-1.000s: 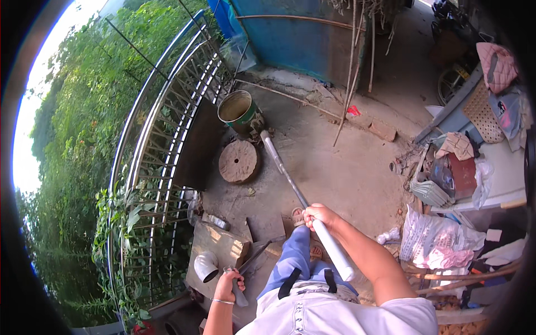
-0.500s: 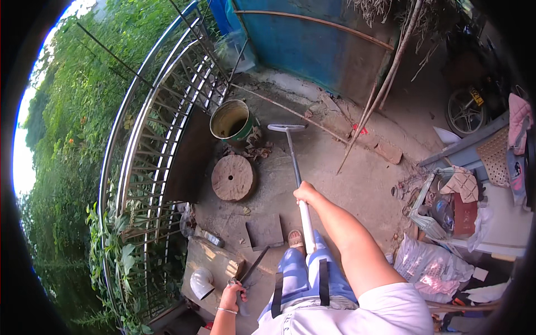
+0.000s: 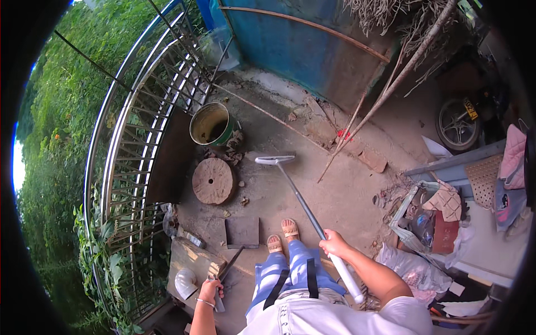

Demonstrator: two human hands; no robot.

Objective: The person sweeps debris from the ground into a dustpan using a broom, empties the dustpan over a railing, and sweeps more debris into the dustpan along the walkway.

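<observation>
My right hand (image 3: 333,243) is closed around a long grey-and-white pole (image 3: 307,211). Its flat, pale T-shaped head (image 3: 274,159) lies at the concrete floor beyond my feet; I cannot tell whether it is a squeegee or a mop. My left hand (image 3: 210,291) grips the dark handle of a grey dustpan (image 3: 242,231). The pan sits on the floor ahead of my left hand, to the left of my sandalled feet. Between the T-shaped head and the fence stands a round stone disc (image 3: 214,181) with a small centre hole.
A green bucket (image 3: 211,126) stands beyond the disc, with dry leaves around it. Metal railings (image 3: 127,151) curve along the left. Beside my left hand, a pipe elbow (image 3: 186,282) rests on a block. Thin poles (image 3: 357,125) lean ahead; bags and a crate (image 3: 410,215) crowd the right.
The pole's head has come back toward me across the floor. My right hand has drawn nearer my body and rightward. Both sandalled feet now show. My left hand still holds the dustpan.
</observation>
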